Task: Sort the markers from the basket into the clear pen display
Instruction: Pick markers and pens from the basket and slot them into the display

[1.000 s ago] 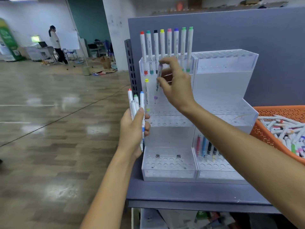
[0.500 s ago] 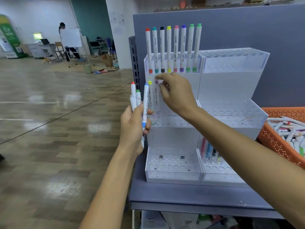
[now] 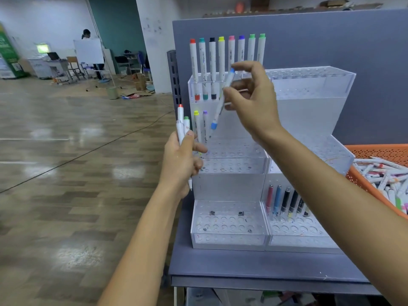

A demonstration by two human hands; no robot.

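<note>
Item 1. Right hand [image 3: 254,104]: we found the thumb and fingers pinched on a blue marker [image 3: 220,102], with the index finger curled above it. The marker was tilted, its upper end toward the top tier and its lower blue cap just above the middle tier, in front of the left column of the clear pen display [image 3: 309,115].

Item 2. Left hand [image 3: 182,160]: we noted the fingers wrapped round a small bundle, a red-tipped marker [image 3: 180,120] and a green-tipped marker [image 3: 187,125], both upright and just beside the display's left edge.

Item 3. Top tier, left column: we counted a row of eight markers [image 3: 231,54] standing upright.

Item 4. Middle tier: a yellow marker [image 3: 196,124] and a purple marker [image 3: 205,124] stood side by side.

Item 5. Lower right compartment: we logged several dark pens [image 3: 284,202] leaning back.

Item 6. Orange basket [image 3: 375,149]: it sat to the right of the display on the grey table [image 3: 265,268] and held loose markers [image 3: 384,175] in a heap.
</note>
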